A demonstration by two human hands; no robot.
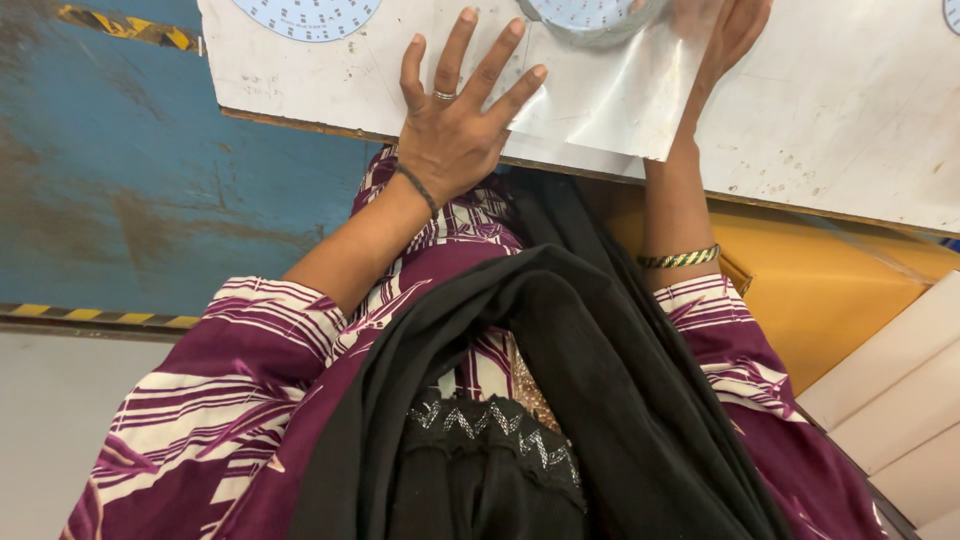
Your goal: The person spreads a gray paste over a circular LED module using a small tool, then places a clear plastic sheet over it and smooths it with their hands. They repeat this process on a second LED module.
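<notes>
The left hand (455, 130) is lying flat with fingers spread wide, pressing on the near left corner of a clear plastic sheet (610, 100) that is resting on the white bench (850, 110); spread like that, it seems to be pinning the sheet so it does not slide. The right hand (735, 30) is reaching under or behind the sheet's far right edge, fingers partly cut off by the frame, so I cannot tell whether it is gripping. A round white disc (590, 15) with small dots is sitting just beyond the sheet, another disc (305, 15) well to the sheet's left.
</notes>
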